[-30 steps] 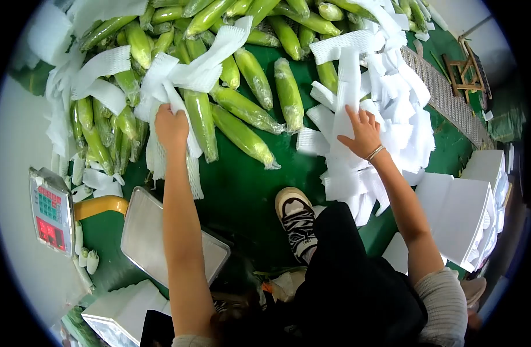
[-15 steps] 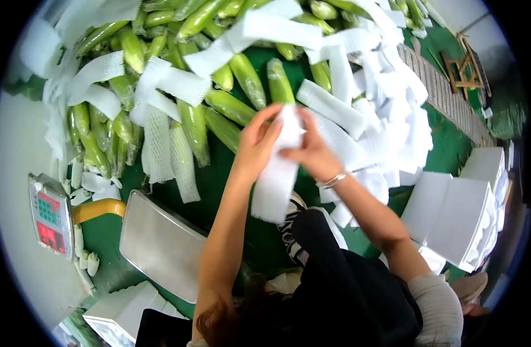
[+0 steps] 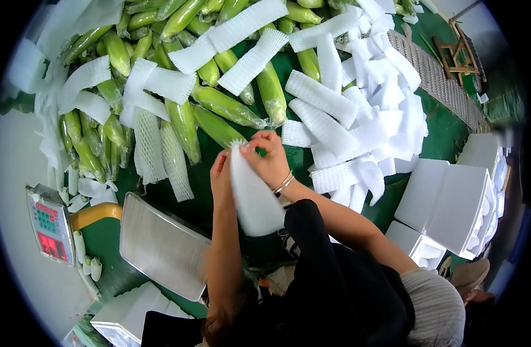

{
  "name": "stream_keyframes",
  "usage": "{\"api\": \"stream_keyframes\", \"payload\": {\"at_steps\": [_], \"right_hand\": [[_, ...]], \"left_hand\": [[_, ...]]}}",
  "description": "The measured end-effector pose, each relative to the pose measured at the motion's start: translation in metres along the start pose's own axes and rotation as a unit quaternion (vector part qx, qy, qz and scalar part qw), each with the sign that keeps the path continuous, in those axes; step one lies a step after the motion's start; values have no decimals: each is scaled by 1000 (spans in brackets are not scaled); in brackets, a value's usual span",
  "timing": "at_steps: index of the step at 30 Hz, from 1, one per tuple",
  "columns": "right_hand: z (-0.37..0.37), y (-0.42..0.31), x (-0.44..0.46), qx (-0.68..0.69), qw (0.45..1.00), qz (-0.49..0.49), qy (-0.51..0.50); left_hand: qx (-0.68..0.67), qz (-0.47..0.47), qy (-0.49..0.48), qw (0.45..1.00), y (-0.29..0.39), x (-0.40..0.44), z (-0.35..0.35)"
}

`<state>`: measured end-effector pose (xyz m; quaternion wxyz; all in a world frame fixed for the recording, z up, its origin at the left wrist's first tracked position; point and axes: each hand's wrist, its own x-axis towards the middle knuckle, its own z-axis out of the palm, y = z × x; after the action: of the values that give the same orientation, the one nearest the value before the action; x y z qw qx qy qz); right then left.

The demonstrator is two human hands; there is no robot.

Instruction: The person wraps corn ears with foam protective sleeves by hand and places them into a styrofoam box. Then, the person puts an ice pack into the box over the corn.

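Note:
Both hands meet at the upper end of a white foam net sleeve (image 3: 253, 194), which hangs down toward my lap. My left hand (image 3: 221, 173) pinches its left edge. With bent fingers, my right hand (image 3: 268, 159) grips the sleeve's top right side. Right at the sleeve's mouth lies the tip of a plastic-wrapped green corn cob (image 3: 216, 125); whether it is inside the sleeve cannot be told. More wrapped cobs (image 3: 228, 107) lie just beyond, some with foam sleeves (image 3: 255, 62) across them. A heap of loose white sleeves (image 3: 358, 133) is right of my hands.
A scale's metal platform (image 3: 161, 246) and its keypad display (image 3: 50, 222) are at the left. White foam boxes (image 3: 444, 202) stand at the right, another box (image 3: 132, 309) at the lower left. A wooden stool (image 3: 459, 55) is at the upper right.
My hands, first apart over the cobs and the sleeve heap, have come together on one sleeve and moved lower left with it. Another sleeve now lies across the middle cobs.

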<state>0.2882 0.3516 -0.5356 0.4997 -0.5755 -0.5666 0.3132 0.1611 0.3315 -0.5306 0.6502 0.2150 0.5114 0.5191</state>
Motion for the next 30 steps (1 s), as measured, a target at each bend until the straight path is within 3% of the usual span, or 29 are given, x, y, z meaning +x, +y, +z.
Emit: {"api": "stream_keyframes", "payload": {"at_steps": [2,3,4,6,7,8,10,11,13,15,16,17,18,19,20,21,22,26,28,29,30], "right_hand": [[7,23,5,196,970,146,-14],[2,29,18,267,922,273,-61],[4,33,27,409,817,406,-30],[9,50,34,311,855,397,-120],[8,52,33,147,928,298,-166],[6,54,31,-22,961,184,-205],[14,66,21,39,958,159,-236],[5,51,18,19,953,176,-245],[-26,-2,18,19,951,180,-251],[-53,-58,15,-43,946,154,-281],[-62,-79,17,-65,944,140,-292],[-61,-87,19,-65,943,144,-293],[-54,-94,23,-23,949,148,-279],[-45,-97,29,19,953,148,-265],[-28,-80,33,28,957,150,-246],[-13,-57,39,58,966,136,-211],[1,-33,47,88,973,122,-175],[36,39,67,123,960,223,-119],[40,50,71,264,887,360,-115],[45,74,71,570,676,462,-68],[49,102,68,420,817,359,-163]], "left_hand": [[-186,66,3,980,-12,13,10],[-186,68,39,979,-7,14,8],[-224,92,110,964,-7,24,16],[-122,165,154,966,-54,51,-18],[107,113,235,960,-46,52,-6],[323,32,296,898,-36,52,8],[265,-4,253,931,-98,80,-26],[165,-60,171,969,-82,63,-19],[-24,-120,19,992,-53,26,-6],[-182,-165,-112,963,-52,5,-14],[-409,-187,-200,870,-29,-15,0],[-448,-213,-95,863,-24,-28,2],[-478,-135,-140,857,-24,-34,6],[-438,-171,-87,879,-16,-32,-4],[-395,-202,-35,895,-5,-27,-13],[-239,-175,60,953,11,-35,13],[-157,-77,98,980,9,-24,23],[-227,-47,164,959,1,32,22],[-64,-37,280,957,-6,68,20],[-57,-41,329,942,-1,81,28],[-49,-44,375,925,3,92,35]]}}
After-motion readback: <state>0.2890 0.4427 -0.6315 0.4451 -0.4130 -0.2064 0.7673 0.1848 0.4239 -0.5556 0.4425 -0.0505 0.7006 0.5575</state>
